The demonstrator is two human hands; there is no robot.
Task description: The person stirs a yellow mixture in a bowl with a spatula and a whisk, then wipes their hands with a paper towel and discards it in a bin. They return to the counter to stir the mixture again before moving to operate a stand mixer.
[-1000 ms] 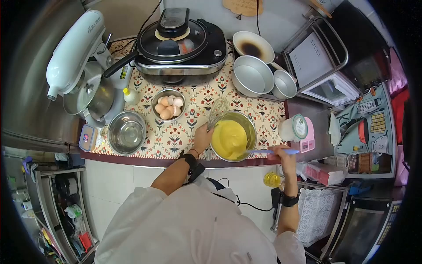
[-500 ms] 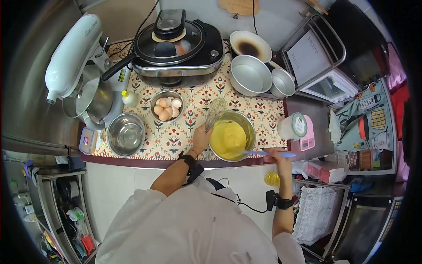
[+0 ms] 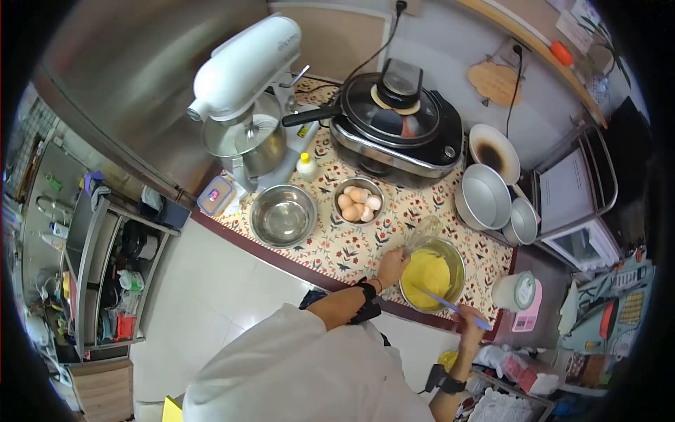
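Note:
A steel bowl (image 3: 460,273) with thick yellow batter (image 3: 429,273) stands near the front edge of the patterned counter. My left hand (image 3: 392,267) is at the bowl's left rim, its fingers closed on a wire whisk (image 3: 424,233) whose wires lean over the rim. My right hand (image 3: 472,326), right of the bowl, grips a blue-purple spatula (image 3: 444,302) whose far end dips into the batter. A small bowl of eggs (image 3: 357,204) sits to the upper left, and an empty steel bowl (image 3: 283,216) stands farther left.
A white stand mixer (image 3: 246,70) and a lidded black cooker (image 3: 394,133) stand at the back. Round pans (image 3: 484,197) are on the right. A lidded tub (image 3: 515,291) rests by a pink scale (image 3: 529,309). A small yellow-capped bottle (image 3: 306,167) stands near the mixer.
The camera view has turned and shifted left, so the counter appears tilted and farther right. Both hands keep their holds, and the spatula lies at a steeper slant in the view.

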